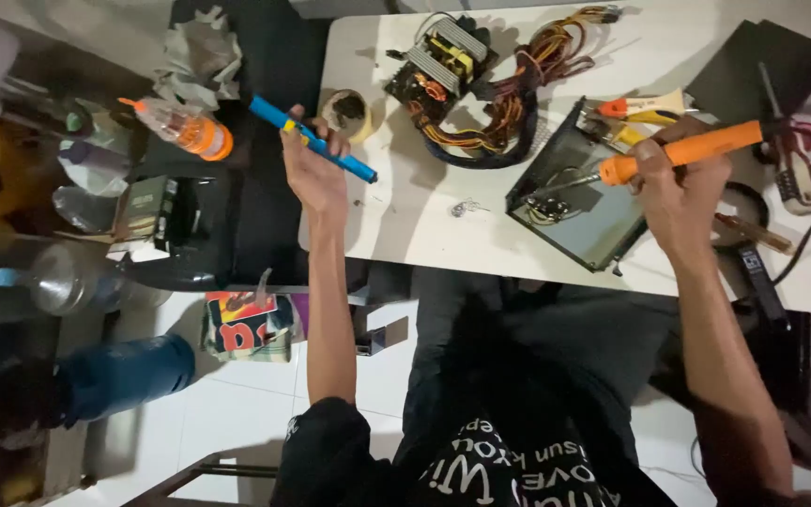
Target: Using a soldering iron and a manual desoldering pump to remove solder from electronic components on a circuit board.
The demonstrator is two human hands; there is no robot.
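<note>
My left hand point(316, 169) grips a blue pen-shaped tool with a yellow band point(312, 139), held over the left edge of the white table point(405, 216). My right hand point(678, 183) is closed around the orange handle of a soldering iron point(682, 150); its metal tip points left over an open grey metal case point(579, 202). A circuit board with coils and a bundle of coloured wires point(481, 80) lies at the back of the table between my hands.
A roll of tape point(349, 113) sits by my left hand. Orange-handled pliers point(645, 108), a black mat point(762, 66) and a dark cable lie at the right. Plastic bottles point(185, 127), crumpled paper and clutter fill the left side; a blue cylinder point(119, 376) lies on the tiled floor.
</note>
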